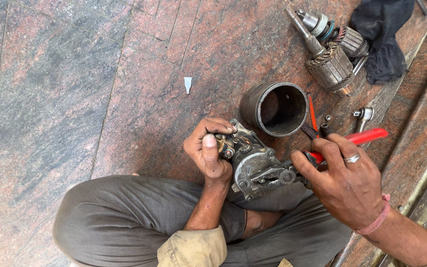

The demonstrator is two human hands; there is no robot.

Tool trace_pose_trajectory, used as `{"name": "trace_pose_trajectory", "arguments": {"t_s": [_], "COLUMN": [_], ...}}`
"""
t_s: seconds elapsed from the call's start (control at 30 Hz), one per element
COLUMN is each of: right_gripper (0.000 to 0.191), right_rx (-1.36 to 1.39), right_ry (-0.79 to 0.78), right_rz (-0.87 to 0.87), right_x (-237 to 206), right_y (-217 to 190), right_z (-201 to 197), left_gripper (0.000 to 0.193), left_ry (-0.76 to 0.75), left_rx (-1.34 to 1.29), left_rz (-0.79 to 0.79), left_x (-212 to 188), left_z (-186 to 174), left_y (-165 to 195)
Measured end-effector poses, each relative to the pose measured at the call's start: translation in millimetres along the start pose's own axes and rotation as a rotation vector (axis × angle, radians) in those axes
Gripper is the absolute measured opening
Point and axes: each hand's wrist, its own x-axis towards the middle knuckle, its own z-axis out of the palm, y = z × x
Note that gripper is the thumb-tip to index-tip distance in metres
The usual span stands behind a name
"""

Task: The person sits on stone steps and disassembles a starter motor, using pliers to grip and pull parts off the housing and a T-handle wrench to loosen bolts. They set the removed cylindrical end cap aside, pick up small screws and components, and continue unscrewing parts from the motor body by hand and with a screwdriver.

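Over my lap, my left hand clamps the metal motor housing: heavy, rigid, likely greasy, best gripped by its cast end. My right hand squeezes red-handled pliers on it. Beyond lies the steel cylinder on the floor.

A grimy grey metal motor housing, greasy and studded with bolts, sits tilted between the hands, its brass-coloured terminal end gripped by the left hand, thumb laid across the top. Red-handled pliers lie closed in the right hand, their dark nose biting a bolt on the housing's lower right side, handles pointing up and away to the right.
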Motion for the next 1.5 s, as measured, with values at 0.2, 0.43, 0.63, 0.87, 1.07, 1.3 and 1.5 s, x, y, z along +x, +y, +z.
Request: {"name": "trace_pose_trajectory", "arguments": {"t_s": [0.2,0.43,0.63,0.87,1.07,1.3,1.5], "right_gripper": [0.049,0.042,0.041,0.047,0.042,0.037,0.034], "right_rx": [0.015,-0.066,-0.071,-0.038,-0.081,-0.130,-0.077], "right_ry": [-0.003,0.007,-0.026,-0.007,-0.003,0.016,0.032], "right_rz": [-0.027,-0.010,-0.013,-0.022,-0.003,-0.003,-0.011], "right_x": [1.2,0.0,0.0,-0.6,-0.8,-2.6,-4.5], "right_y": [0.8,-2.4,-2.0,-4.8,-8.5,-10.0,-8.0], "right_z": [-1.4,-2.1,-3.8,-7.4,-6.7,-1.9,2.7], "left_gripper": [0.055,0.055,0.053,0.050,0.046,0.043,0.042], "left_ry": [-0.005,0.008,0.001,0.002,0.023,0.020,0.019], "left_rx": [-0.005,-0.008,0.022,0.025,0.033,0.039,0.026], "left_rz": [-0.003,-0.005,-0.004,-0.009,-0.011,-0.009,0.003], "left_x": [0.0,-1.0,-1.8,-1.0,-0.8,-1.7,-5.1], "left_z": [-0.4,0.6,0.4,-0.1,-0.2,-0.4,0.7], "left_y": [-0.9,-0.8,1.0,3.0,4.3,5.9,7.7]}}
